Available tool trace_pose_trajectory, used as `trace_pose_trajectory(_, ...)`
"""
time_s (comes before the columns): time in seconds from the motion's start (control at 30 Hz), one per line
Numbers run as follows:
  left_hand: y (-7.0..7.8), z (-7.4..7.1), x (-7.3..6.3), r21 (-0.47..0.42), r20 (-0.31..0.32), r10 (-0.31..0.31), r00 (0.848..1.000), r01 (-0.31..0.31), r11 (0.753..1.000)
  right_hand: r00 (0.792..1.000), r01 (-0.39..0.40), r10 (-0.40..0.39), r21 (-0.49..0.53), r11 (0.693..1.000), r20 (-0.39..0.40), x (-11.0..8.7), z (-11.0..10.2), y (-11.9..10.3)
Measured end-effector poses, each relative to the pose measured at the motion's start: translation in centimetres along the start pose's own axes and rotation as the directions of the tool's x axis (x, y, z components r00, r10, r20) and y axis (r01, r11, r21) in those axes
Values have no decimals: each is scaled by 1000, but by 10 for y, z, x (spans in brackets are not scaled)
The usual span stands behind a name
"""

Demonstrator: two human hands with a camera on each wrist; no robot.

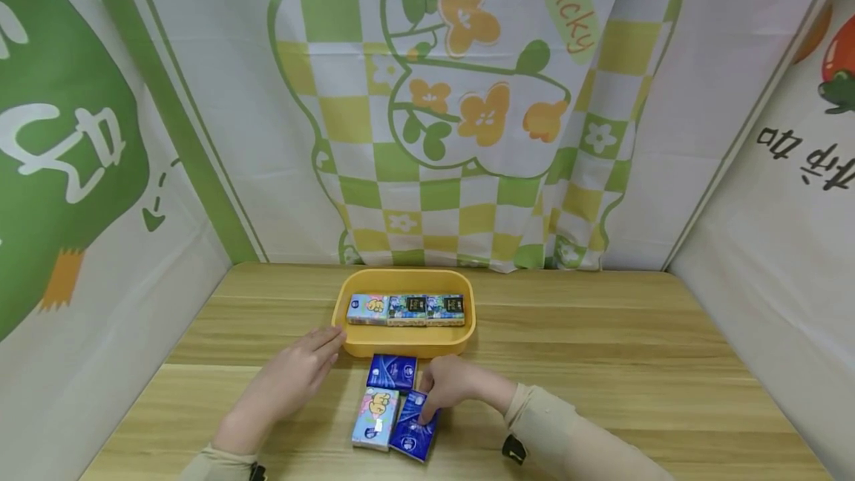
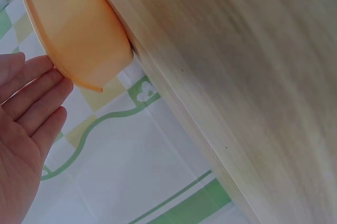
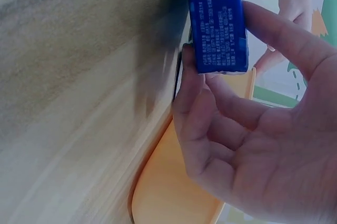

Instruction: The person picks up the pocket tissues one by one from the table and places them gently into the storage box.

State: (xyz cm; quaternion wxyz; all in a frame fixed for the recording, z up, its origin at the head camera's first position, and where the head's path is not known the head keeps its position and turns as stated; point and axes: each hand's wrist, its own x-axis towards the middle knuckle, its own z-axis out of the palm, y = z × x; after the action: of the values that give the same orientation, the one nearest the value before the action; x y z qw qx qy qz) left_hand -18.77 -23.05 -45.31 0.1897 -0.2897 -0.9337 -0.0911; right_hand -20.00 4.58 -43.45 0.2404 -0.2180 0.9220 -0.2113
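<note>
In the head view a yellow tray (image 1: 404, 351) holds three small tissue packs in a row: a light-blue cartoon pack (image 1: 367, 307) and two dark-patterned packs (image 1: 407, 307). My left hand (image 1: 294, 373) touches the tray's near-left corner with straight fingers (image 2: 45, 95). In front of the tray lie a blue tissue pack (image 1: 392, 372), a cartoon tissue pack (image 1: 375, 419) and a slanted blue tissue pack (image 1: 410, 440). My right hand (image 1: 450, 384) pinches the slanted pack, thumb on its top. The right wrist view shows that pack's barcode side (image 3: 220, 29) between thumb and fingers.
A wooden table (image 1: 588, 362) lies under everything. Behind it hangs a green-and-yellow checked cloth (image 1: 467, 206), with printed cloth walls (image 1: 755, 243) on both sides. The cartoon pack sits right beside the slanted blue one.
</note>
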Motion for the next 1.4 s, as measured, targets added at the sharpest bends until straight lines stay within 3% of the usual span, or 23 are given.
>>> trace_pose_trajectory(0.23,1,-1,1,3,1,-5,1000,5,1000,1000,29,-29,16,999,12,-4,-10,-1)
trace_pose_trajectory(0.6,0,0,1,1,-1,5,1000,-5,1000,1000,-10,6,153,988,24,-9,-18,2)
trace_pose_trajectory(1.4,2,-2,0,8,-6,3,1000,-3,1000,1000,12,-11,192,981,-4,-10,-26,5)
